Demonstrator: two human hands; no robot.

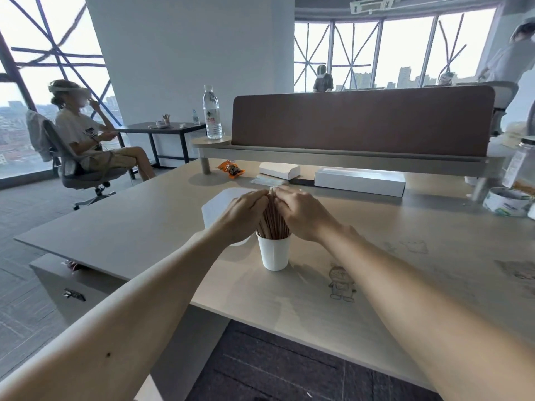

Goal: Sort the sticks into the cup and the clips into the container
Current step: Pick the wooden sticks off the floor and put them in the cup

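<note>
A white paper cup point(274, 253) stands upright on the desk in front of me, holding a bundle of brown wooden sticks point(272, 224). My left hand point(244, 212) grips the bundle from the left, and my right hand point(301, 211) grips it from the right, fingertips meeting at the stick tops. A white container point(215, 206) sits just behind the cup on the left, mostly hidden by my left hand. No clips show in this view.
Under the desk shelf lie two white boxes point(359, 180) and an orange snack packet point(231, 169). A water bottle point(212, 112) stands on the shelf. A tin point(505, 201) and a jar point(522, 166) sit far right. A person sits on a chair at the left.
</note>
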